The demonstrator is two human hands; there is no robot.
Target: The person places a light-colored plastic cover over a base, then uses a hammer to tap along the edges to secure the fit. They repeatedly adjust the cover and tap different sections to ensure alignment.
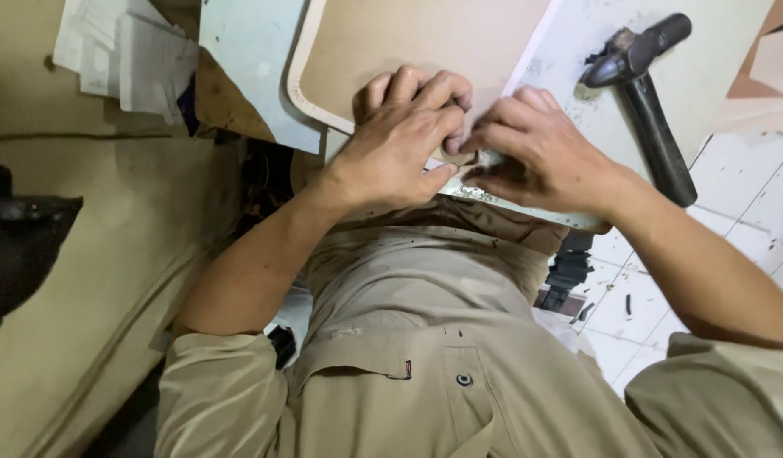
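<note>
Seen from above: left hand [397, 140] and right hand [537, 153], fingers curled, meet at the white surface's [570, 51] near edge, pinching a small tan piece [453, 156], mostly hidden. Beyond lies a hammer [646, 93].

Khaki button shirt, sleeves rolled up, chest pocket.

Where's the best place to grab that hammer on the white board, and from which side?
Take the hammer by its long dark handle, coming from the right. The handle lies flat and bare, running toward the person, while the head points away. The right hand sits nearest; both hands are busy on a small piece.
</note>
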